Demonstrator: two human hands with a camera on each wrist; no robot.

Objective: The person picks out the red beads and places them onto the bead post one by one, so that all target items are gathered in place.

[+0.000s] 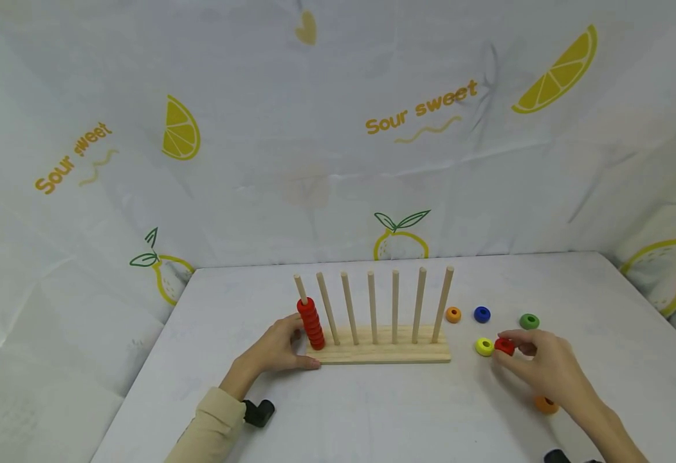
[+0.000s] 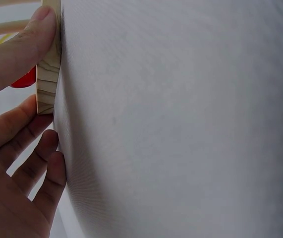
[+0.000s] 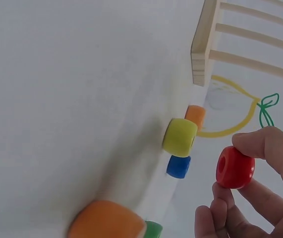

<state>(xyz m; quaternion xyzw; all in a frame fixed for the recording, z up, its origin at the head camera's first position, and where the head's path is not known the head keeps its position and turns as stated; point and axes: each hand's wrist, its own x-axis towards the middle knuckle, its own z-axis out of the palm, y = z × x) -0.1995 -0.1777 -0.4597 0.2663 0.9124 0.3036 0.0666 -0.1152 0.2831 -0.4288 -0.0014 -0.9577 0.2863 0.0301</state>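
Note:
A wooden peg rack [image 1: 384,353] stands on the white table, with several upright pegs. Its leftmost peg carries a stack of red beads [image 1: 312,325]; the other pegs are bare. My left hand [image 1: 278,347] grips the rack's left end, thumb along the front edge and fingers behind, as the left wrist view also shows the wooden base [image 2: 48,84]. To the right of the rack, my right hand [image 1: 548,363] pinches a red bead [image 3: 236,167] between thumb and fingertips. In the right wrist view that bead is held off the table.
Loose beads lie around the right hand: yellow [image 1: 484,347], blue [image 1: 482,314], green [image 1: 529,321], one orange bead [image 1: 453,314] near the rack and another orange bead [image 1: 546,405] partly under the forearm. A white cloth [image 1: 291,212] with lemon prints hangs behind the table.

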